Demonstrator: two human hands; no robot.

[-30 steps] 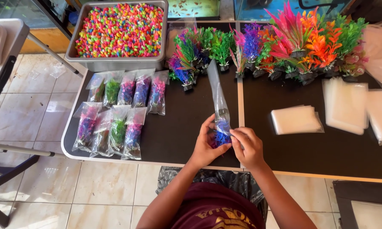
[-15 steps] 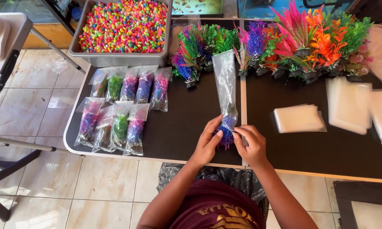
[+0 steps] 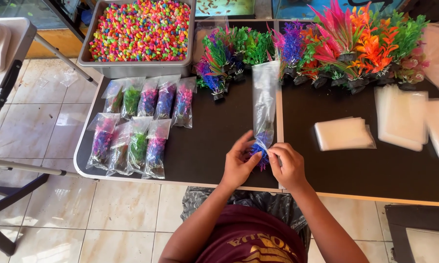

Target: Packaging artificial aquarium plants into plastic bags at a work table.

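The long clear plastic sleeve bag [image 3: 265, 104] lies on the black desk [image 3: 214, 141] with its long axis running straight away from the person, open mouth at the far end. Its near end, stuffed with a small blue-purple plastic plant [image 3: 259, 148], sits between both hands. The left hand [image 3: 238, 163] and right hand [image 3: 287, 164] flank it about equally near, fingers [image 3: 274, 152] pinching the bag's bottom from either side.

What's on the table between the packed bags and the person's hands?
Nothing: in the head view, only bare black table lies between the packed bags and the left hand.
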